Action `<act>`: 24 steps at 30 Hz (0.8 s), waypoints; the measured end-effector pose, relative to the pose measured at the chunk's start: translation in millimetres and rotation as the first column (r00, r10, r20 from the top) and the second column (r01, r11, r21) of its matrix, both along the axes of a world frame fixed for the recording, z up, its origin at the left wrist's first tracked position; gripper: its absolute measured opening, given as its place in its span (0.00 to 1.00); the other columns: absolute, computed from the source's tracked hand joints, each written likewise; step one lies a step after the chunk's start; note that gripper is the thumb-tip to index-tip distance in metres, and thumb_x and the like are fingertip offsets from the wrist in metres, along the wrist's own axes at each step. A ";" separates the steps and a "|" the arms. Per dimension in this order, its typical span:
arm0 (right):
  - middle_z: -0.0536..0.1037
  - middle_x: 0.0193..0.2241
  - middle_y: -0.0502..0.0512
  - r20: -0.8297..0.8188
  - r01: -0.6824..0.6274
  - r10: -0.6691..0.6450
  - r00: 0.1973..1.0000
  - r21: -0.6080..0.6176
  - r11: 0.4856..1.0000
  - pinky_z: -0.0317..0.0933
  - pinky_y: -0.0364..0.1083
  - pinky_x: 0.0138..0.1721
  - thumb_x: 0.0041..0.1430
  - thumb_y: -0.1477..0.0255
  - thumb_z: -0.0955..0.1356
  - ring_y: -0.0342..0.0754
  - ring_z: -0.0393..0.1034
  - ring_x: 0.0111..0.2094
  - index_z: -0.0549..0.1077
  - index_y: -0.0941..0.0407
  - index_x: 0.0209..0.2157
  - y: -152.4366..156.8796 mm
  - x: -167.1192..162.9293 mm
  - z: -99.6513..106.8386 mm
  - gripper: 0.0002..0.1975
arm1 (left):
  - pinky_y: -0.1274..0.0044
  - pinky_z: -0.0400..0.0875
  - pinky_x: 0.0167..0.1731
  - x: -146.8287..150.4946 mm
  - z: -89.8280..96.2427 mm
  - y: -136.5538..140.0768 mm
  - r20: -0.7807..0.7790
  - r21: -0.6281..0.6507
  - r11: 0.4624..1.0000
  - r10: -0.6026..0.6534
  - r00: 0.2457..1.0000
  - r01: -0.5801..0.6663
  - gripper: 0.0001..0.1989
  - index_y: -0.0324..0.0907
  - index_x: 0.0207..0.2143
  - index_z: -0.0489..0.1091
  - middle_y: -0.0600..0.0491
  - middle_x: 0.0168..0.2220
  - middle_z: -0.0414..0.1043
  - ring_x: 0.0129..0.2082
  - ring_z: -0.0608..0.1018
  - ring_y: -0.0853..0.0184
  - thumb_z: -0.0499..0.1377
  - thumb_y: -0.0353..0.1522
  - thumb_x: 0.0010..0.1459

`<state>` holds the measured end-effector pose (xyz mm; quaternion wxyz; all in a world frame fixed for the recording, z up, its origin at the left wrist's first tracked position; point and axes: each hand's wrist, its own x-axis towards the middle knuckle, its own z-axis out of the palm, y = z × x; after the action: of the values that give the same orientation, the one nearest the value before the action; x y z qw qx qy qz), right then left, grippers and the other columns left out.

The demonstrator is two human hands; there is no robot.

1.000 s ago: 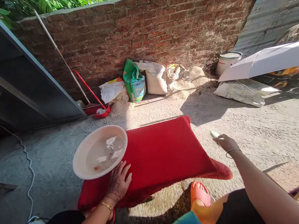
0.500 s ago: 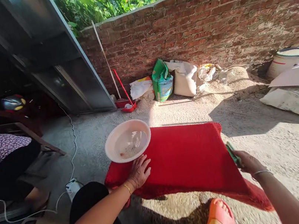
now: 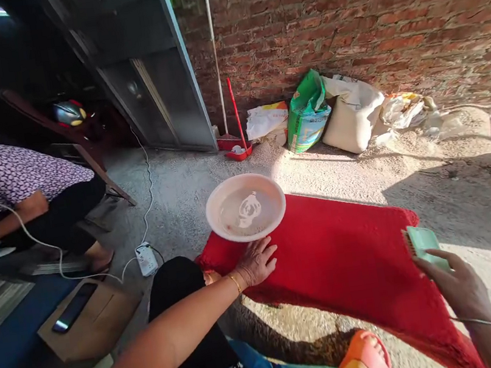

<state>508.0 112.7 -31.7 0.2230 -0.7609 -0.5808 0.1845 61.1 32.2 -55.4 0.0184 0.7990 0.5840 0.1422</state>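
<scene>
A red cloth (image 3: 342, 243) with fringed edges lies spread over a low support that it hides. My left hand (image 3: 256, 262) rests on it with fingers spread, just below a pale pink basin (image 3: 218, 225). The basin sits at the cloth's left end with water in it and some specks at the bottom. My right hand (image 3: 461, 284) grips a light green scrubbing brush (image 3: 425, 240) at the cloth's right edge. Its bristles face left, towards the cloth's side.
On the left a person in a patterned top (image 3: 36, 172) bends down. A power strip (image 3: 146, 259) with a white cord and a phone (image 3: 74, 306) on cardboard lie nearby. Sacks (image 3: 353, 115) and a red dustpan (image 3: 239, 151) stand by the brick wall (image 3: 340, 16).
The view has swung left. In my right hand the brush has turned so that its broad back shows, and it stays by the cloth's right edge. My left hand stays on the cloth.
</scene>
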 end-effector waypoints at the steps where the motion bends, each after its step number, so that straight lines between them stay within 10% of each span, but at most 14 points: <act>1: 0.74 0.36 0.61 0.000 -0.093 0.093 0.996 0.045 0.995 0.66 0.55 0.37 0.44 0.45 0.64 0.59 0.71 0.38 0.73 0.51 0.41 -5.0 -28.5 7.1 0.29 | 0.63 0.57 0.59 -0.4 -0.7 -0.2 0.008 0.000 1.000 0.000 1.000 0.000 0.19 0.41 0.53 0.68 0.45 0.60 0.62 0.60 0.63 0.57 0.54 0.37 0.60; 5: 0.72 0.39 0.55 0.037 -0.484 0.483 0.875 0.121 0.867 0.64 0.47 0.33 0.50 0.52 0.65 0.51 0.71 0.37 0.73 0.48 0.40 -33.8 -142.5 11.1 0.20 | 0.64 0.58 0.59 -2.7 -3.2 -0.1 0.045 0.000 1.000 -0.003 0.999 0.003 0.19 0.41 0.54 0.67 0.45 0.60 0.62 0.60 0.63 0.58 0.52 0.37 0.62; 10: 0.70 0.38 0.54 0.194 -0.562 0.535 0.822 0.135 0.816 0.60 0.43 0.30 0.56 0.57 0.65 0.48 0.70 0.36 0.73 0.49 0.43 -53.4 -233.9 -11.3 0.16 | 0.64 0.57 0.59 -2.7 -6.0 1.1 0.110 -0.008 1.000 -0.010 0.994 0.010 0.18 0.39 0.53 0.66 0.44 0.58 0.63 0.58 0.65 0.58 0.50 0.37 0.64; 24: 0.72 0.38 0.52 -0.054 -0.407 0.432 0.900 0.250 0.879 0.64 0.48 0.40 0.53 0.53 0.65 0.51 0.71 0.40 0.72 0.50 0.42 -45.1 -252.2 -38.0 0.20 | 0.66 0.60 0.56 -2.6 -8.4 -1.7 0.165 0.099 0.994 0.019 0.986 -0.036 0.09 0.41 0.41 0.69 0.47 0.52 0.68 0.52 0.69 0.59 0.53 0.34 0.61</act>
<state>255.8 67.6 -69.7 0.2961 -0.5744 -0.7364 0.2003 58.5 30.5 -63.7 0.0239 0.7764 0.5835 0.2371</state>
